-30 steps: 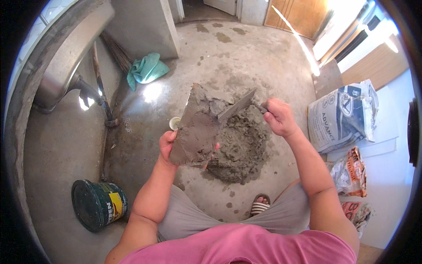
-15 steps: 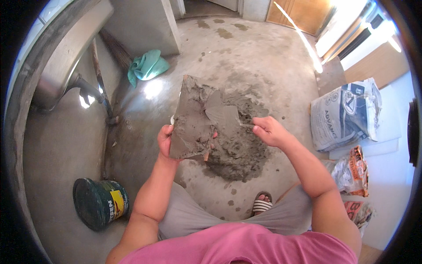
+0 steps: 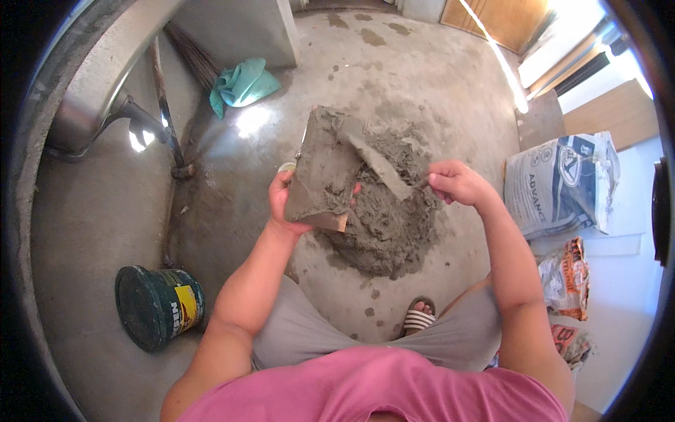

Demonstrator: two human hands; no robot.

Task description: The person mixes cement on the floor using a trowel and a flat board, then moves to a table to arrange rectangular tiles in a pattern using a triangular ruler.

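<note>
Left hand: my left hand [image 3: 283, 200], at centre-left of the frame, is closed around the near part of a flat, rectangular, mortar-smeared board [image 3: 323, 165]; the thumb lies at its left edge and fingertips [image 3: 356, 188] show past its right edge, so the palm seems to be underneath, likely to carry the weight and keep the face up.
Right hand: my right hand [image 3: 460, 184], right of centre, is curled around what I take to be the handle of a grey, mortar-coated metal trowel [image 3: 382, 167]; my fingers hide most of that grip.
Trowel blade: it slants up and left, its far end overlapping the board's right edge; I cannot tell if they touch. Held edge-on like this, it looks suited to scraping.
Mortar: a wet, lumpy, dark grey heap [image 3: 394, 235] sits mid-frame on the bare concrete floor [image 3: 467, 105], partly below the board, probably so drips fall back onto it.
Beside the board: a small, round, whitish container [image 3: 286, 167], partly hidden.
Lower left: a dark green plastic bucket [image 3: 158, 309] with a yellow label.
Upper left: a crumpled teal cloth [image 3: 242, 88] against a brown bristle broom [image 3: 191, 56].
Right side: a grey-and-white sack [image 3: 555, 186], with an orange-and-white bag [image 3: 566, 278] below, both within my right side's reach, perhaps for convenience.
</note>
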